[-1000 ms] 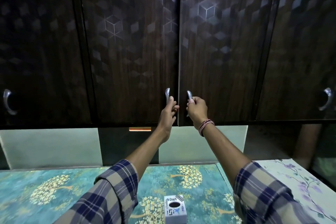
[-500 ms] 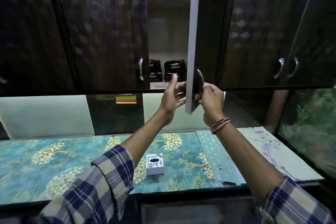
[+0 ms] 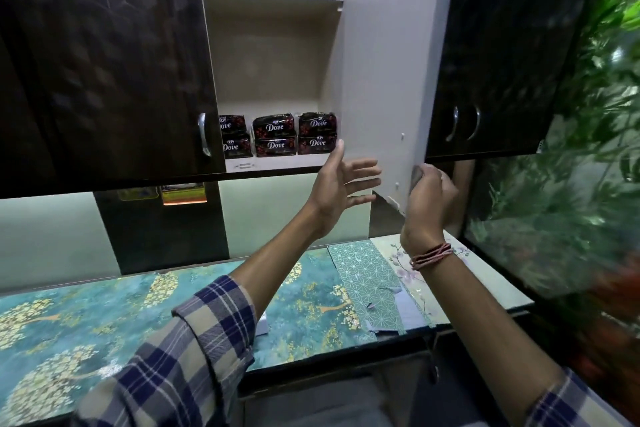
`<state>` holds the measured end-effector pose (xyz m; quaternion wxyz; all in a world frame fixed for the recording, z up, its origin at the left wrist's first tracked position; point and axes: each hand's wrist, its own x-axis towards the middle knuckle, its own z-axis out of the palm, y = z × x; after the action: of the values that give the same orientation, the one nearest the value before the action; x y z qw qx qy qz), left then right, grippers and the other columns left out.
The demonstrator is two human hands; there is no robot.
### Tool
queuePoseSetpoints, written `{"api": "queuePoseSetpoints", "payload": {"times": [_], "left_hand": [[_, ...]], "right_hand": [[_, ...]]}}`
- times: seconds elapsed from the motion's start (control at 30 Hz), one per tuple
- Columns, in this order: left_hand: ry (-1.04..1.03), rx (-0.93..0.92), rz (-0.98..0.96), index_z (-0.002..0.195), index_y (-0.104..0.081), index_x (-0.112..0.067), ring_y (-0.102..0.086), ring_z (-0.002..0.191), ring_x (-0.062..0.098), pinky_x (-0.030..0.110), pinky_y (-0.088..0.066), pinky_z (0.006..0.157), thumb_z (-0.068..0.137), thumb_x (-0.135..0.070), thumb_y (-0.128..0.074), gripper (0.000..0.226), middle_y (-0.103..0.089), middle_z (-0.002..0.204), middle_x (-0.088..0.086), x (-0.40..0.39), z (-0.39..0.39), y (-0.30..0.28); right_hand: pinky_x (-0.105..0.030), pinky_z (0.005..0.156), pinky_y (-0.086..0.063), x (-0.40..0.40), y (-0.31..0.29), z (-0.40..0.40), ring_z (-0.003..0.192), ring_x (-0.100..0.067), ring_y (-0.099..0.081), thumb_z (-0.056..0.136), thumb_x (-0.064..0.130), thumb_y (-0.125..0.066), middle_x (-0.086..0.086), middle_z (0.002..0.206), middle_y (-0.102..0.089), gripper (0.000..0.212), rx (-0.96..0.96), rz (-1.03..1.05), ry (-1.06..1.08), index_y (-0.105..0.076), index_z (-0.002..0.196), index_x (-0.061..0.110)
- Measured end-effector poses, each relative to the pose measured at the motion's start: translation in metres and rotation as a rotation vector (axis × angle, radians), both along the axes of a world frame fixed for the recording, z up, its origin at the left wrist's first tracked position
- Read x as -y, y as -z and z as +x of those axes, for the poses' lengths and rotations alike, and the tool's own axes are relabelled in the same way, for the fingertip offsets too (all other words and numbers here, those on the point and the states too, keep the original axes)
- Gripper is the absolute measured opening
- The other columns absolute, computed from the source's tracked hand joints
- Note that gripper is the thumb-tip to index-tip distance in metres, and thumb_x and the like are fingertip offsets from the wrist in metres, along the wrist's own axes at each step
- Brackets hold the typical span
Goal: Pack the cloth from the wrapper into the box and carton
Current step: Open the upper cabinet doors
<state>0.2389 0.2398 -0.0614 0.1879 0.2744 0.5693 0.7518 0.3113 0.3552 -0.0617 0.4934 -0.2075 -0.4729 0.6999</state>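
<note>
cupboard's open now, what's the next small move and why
Probably reach the left hand up to a Dove packet on the shelf: that hand is open and empty just below them, while the right hand holds the door open.

Glossy dark wood-grain cabinet door point(image 3: 104, 55), shiny metal handle point(image 3: 204, 135), glossy plastic packets point(image 3: 275, 135).

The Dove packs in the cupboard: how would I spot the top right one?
Find the open cupboard above the counter. On its bottom shelf, dark Dove packs sit in three stacks of two. The top right pack is nearest the swung-open door, above the left hand's thumb.
</note>
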Motion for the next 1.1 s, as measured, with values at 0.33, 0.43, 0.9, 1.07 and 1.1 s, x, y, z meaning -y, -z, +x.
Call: {"api": "queuePoseSetpoints", "payload": {"times": [0.33,0.43,0.9,1.07,1.1], "left_hand": [[-0.308,0.030,0.056,0.122,-0.070,-0.003,-0.072,0.112,0.032,0.053,-0.051,0.104,0.099,-0.070,-0.028,0.083,-0.075,0.120,0.017,0.109,-0.090,0.010],[-0.467,0.030,0.079,0.123,-0.070,-0.008,-0.071,0.113,0.029,0.053,-0.049,0.107,0.099,-0.071,-0.029,0.079,-0.075,0.120,0.014,0.161,-0.130,0.009],[-0.517,0.037,0.051,0.149,-0.049,-0.008,-0.048,0.141,0.030,0.049,-0.036,0.119,0.100,-0.068,-0.028,0.080,-0.050,0.153,0.016,0.242,-0.248,-0.012],[-0.484,0.039,0.039,0.145,-0.054,-0.006,-0.048,0.140,0.024,0.046,-0.030,0.121,0.100,-0.069,-0.025,0.082,-0.057,0.148,0.013,0.242,-0.257,-0.007],[-0.485,0.041,0.040,0.143,-0.055,-0.006,-0.048,0.140,0.023,0.046,-0.028,0.122,0.100,-0.069,-0.025,0.082,-0.058,0.147,0.012,0.241,-0.256,-0.006]], "right_hand": [[-0.031,0.060,-0.046,0.064,0.016,-0.090,0.071,-0.021,-0.056,0.091,0.015,-0.054,-0.006,0.073,-0.062,0.021,0.027,0.004,-0.310,-0.063,0.072,0.015],[-0.026,0.052,-0.040,0.095,0.021,-0.142,0.061,-0.018,-0.048,0.093,0.016,-0.051,-0.008,0.072,-0.054,0.015,0.092,0.041,-0.511,-0.058,0.080,0.013],[-0.039,0.091,-0.049,0.214,-0.005,-0.332,0.101,-0.016,-0.065,0.108,0.037,-0.041,-0.005,0.112,-0.072,0.036,0.280,0.271,-0.888,-0.067,0.119,0.016],[-0.037,0.096,-0.054,0.226,0.003,-0.352,0.105,-0.016,-0.069,0.108,0.039,-0.037,-0.005,0.116,-0.075,0.047,0.297,0.348,-0.902,-0.070,0.125,0.010],[-0.042,0.102,-0.053,0.228,0.005,-0.353,0.112,-0.018,-0.068,0.106,0.041,-0.037,-0.006,0.122,-0.074,0.048,0.306,0.375,-0.891,-0.069,0.127,0.012]]}}
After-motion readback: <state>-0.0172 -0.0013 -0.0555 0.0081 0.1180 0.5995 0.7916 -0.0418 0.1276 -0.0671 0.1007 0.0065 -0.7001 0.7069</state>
